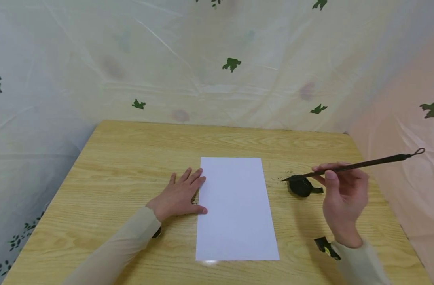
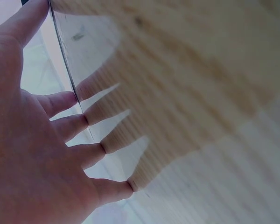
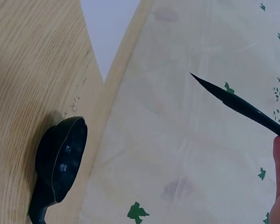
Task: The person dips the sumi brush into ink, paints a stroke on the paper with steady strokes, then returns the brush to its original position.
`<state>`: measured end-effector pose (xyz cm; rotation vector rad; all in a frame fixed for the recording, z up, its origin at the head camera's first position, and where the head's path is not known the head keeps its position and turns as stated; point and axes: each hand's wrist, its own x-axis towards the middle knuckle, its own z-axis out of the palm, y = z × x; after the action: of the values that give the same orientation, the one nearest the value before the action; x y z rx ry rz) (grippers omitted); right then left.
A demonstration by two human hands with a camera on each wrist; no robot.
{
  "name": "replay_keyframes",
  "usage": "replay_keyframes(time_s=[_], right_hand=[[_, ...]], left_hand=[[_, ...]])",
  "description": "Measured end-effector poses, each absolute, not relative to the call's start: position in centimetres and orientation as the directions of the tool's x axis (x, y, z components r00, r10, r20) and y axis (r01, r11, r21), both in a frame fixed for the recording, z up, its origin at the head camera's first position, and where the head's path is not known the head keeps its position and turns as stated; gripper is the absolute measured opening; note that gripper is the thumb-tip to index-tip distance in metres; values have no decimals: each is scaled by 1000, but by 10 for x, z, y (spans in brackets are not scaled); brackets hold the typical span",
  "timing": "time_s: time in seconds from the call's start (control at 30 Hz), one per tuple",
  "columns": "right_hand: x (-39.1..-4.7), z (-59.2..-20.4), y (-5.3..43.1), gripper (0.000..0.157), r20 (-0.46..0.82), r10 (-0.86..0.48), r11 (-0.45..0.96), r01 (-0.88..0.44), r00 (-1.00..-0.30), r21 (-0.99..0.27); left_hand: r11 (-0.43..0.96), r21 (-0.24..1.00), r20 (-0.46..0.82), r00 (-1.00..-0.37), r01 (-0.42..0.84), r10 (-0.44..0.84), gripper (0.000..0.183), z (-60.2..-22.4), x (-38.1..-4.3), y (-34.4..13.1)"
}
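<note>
Brushwork: the step seemed to be readying the writing brush (image 1: 373, 161); the next move, I judged, called for a light, steady tip and flat paper.
Wood-grain bench (image 1: 131, 142): spread out around the white paper sheet (image 1: 234, 209).
Paper sheet: blank, lying flat, the landmark here.
Writing brush: slanted in the air right of the paper, dark tip apart from the dish.
Right hand (image 1: 345, 194): right of the paper, pinching the brush handle between thumb and fingers.
Left hand (image 1: 179, 198): at the paper's left edge, fingers spread, grasping nothing, thumb touching the sheet.
Black handled ink dish (image 1: 300, 188): just right of the paper.
Dark specks (image 3: 74, 102): between paper and dish.
</note>
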<state>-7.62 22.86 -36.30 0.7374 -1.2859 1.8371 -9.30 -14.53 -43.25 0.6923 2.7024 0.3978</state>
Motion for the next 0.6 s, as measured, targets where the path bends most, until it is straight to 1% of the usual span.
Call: replay_keyframes(time_s=[0.27,0.6], right_hand=[[-76,-367,220,21,799,235,-232,-831,-553,-506],[-76,-367,204,24,824,182,-204,-840,-536,-502]], left_hand=[[845,344,-240,-831,411,502,102,-432,-93,-145],[848,346,-242,-836,401,493,101,-432,-93,-143]])
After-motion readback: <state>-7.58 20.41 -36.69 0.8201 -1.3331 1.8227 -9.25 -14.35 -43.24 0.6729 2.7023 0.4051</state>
